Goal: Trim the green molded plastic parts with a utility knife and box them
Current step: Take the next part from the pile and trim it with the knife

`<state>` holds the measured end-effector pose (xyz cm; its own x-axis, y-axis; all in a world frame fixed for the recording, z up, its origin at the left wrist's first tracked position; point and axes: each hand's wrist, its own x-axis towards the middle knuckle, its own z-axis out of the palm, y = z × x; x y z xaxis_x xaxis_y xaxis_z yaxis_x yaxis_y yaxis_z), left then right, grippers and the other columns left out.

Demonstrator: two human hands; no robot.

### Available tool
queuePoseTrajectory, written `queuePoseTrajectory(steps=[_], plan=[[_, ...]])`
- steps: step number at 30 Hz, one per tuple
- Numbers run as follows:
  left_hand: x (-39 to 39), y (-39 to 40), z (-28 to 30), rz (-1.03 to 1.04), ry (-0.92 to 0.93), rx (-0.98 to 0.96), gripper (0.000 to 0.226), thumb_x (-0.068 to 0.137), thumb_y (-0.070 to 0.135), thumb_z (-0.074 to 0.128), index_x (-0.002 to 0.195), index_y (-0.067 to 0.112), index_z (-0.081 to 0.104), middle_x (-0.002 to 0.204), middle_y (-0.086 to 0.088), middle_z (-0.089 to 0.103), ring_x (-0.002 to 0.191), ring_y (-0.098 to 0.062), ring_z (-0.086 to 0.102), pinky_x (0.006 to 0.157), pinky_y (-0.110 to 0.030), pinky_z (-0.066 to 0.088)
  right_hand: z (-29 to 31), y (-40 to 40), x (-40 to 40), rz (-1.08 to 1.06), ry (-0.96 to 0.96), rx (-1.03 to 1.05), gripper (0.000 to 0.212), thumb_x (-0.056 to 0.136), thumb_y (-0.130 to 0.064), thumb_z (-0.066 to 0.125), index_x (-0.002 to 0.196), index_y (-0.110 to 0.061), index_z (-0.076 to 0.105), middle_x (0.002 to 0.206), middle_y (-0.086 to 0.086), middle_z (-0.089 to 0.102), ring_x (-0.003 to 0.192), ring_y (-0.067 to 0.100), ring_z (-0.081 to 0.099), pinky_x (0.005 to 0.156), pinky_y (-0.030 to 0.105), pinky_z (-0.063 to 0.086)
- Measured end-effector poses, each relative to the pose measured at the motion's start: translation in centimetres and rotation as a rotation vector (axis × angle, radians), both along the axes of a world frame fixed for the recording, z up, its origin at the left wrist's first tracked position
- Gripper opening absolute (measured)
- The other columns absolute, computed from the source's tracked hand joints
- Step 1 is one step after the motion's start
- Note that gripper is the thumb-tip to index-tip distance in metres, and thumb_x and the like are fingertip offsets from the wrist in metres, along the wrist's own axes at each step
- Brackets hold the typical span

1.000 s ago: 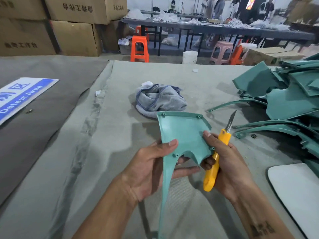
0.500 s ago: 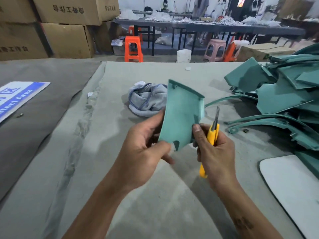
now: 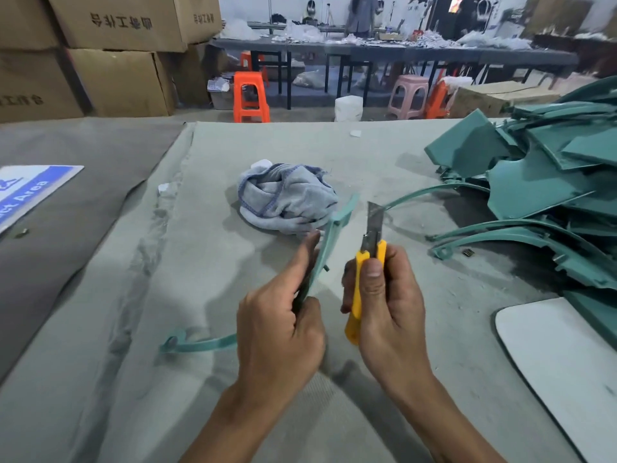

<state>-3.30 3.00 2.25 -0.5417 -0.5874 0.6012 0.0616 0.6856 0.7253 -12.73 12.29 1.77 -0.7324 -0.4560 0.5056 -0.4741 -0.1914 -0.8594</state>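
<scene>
**Op:** Green part (image 3: pixel 329 242) has turned since half a second ago. Then its broad face looked at me; now I see it edge-on, a thin strip rising toward 1 o'clock from my left hand (image 3: pixel 280 329).

**Desk:** How are your hands set?

**Op:** My left hand pinches the part between thumb and fingers, above the grey table cover (image 3: pixel 200 262). My right hand (image 3: pixel 387 305) wraps the yellow utility knife (image 3: pixel 362 279), thumb on top of the handle, blade out and pointing to 12 o'clock. The blade is now just beside the part and apart from it, higher in view than before.

**Desk:** Anything you can't make out?

**Op:** The part's flat face is hidden at this angle, and my left hand covers its middle. Its long curved leg comes out at 9 o'clock of that hand and ends in a small loop (image 3: pixel 173 342) on the cover.

**Desk:** Surroundings?

**Op:** A grey rag (image 3: pixel 287 198) lies crumpled at 12 o'clock of my hands. The pile of green parts (image 3: pixel 541 182) sits at 2 o'clock, cut off by the edge of view. A white board (image 3: pixel 564 359) shows at 4 o'clock.
</scene>
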Motion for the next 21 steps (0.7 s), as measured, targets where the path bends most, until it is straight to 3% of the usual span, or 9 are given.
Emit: queuePoseTrajectory(steps=[3, 5, 7, 10, 16, 21], plan=[[-0.4, 0.5, -0.4, -0.015, 0.023, -0.021, 0.050, 0.098, 0.035, 0.056, 0.148, 0.035, 0.052, 0.121, 0.031, 0.068, 0.086, 0.012, 0.067, 0.073, -0.018, 0.055, -0.4, -0.1, 0.1, 0.015, 0.009, 0.022, 0.025, 0.108, -0.054, 0.043, 0.100, -0.032, 0.053, 0.080, -0.008, 0.065, 0.064, 0.010, 0.061, 0.057, 0.041, 0.053], [-0.6, 0.7, -0.5, 0.002, 0.019, -0.057, 0.044, 0.102, 0.044, 0.054, 0.145, 0.033, 0.055, 0.102, 0.023, 0.073, 0.075, 0.014, 0.063, 0.065, -0.013, 0.050, -0.5, -0.1, 0.1, 0.038, -0.016, 0.012, 0.022, 0.108, -0.050, 0.043, 0.100, -0.032, 0.054, 0.077, -0.011, 0.062, 0.064, 0.009, 0.058, 0.057, 0.046, 0.053], [-0.7, 1.0, -0.6, 0.039, -0.007, -0.106, 0.044, 0.103, 0.041, 0.051, 0.146, 0.031, 0.055, 0.084, 0.007, 0.069, 0.063, 0.000, 0.062, 0.059, -0.022, 0.052, -0.6, 0.0, 0.0, 0.058, -0.047, -0.021, 0.020, 0.108, -0.046, 0.044, 0.099, -0.033, 0.054, 0.077, -0.013, 0.060, 0.065, 0.010, 0.056, 0.056, 0.050, 0.052], [-0.7, 1.1, -0.8, 0.058, -0.032, -0.100, 0.044, 0.105, 0.040, 0.047, 0.147, 0.030, 0.053, 0.075, 0.002, 0.068, 0.059, -0.018, 0.063, 0.054, -0.039, 0.053, -0.6, 0.1, 0.1, 0.081, -0.060, -0.044, 0.024, 0.107, -0.052, 0.045, 0.098, -0.032, 0.056, 0.074, -0.007, 0.059, 0.062, 0.016, 0.055, 0.055, 0.048, 0.050], [-0.5, 1.0, -0.7, 0.067, -0.026, -0.095, 0.042, 0.107, 0.039, 0.047, 0.147, 0.030, 0.054, 0.075, 0.001, 0.069, 0.058, -0.019, 0.063, 0.054, -0.040, 0.053, -0.5, -0.1, 0.5, 0.086, -0.032, -0.019, 0.024, 0.107, -0.048, 0.046, 0.098, -0.029, 0.056, 0.073, 0.001, 0.058, 0.060, 0.025, 0.056, 0.055, 0.056, 0.049], [-0.4, 1.3, -0.4, 0.116, -0.005, -0.156, 0.043, 0.107, 0.039, 0.044, 0.141, 0.019, 0.061, 0.060, 0.001, 0.052, 0.047, -0.019, 0.048, 0.046, -0.040, 0.046, -0.3, 0.1, -0.6, -0.130, -0.023, 0.036, 0.027, 0.107, -0.051, 0.043, 0.097, -0.028, 0.054, 0.069, 0.000, 0.059, 0.057, 0.025, 0.056, 0.053, 0.056, 0.048]])
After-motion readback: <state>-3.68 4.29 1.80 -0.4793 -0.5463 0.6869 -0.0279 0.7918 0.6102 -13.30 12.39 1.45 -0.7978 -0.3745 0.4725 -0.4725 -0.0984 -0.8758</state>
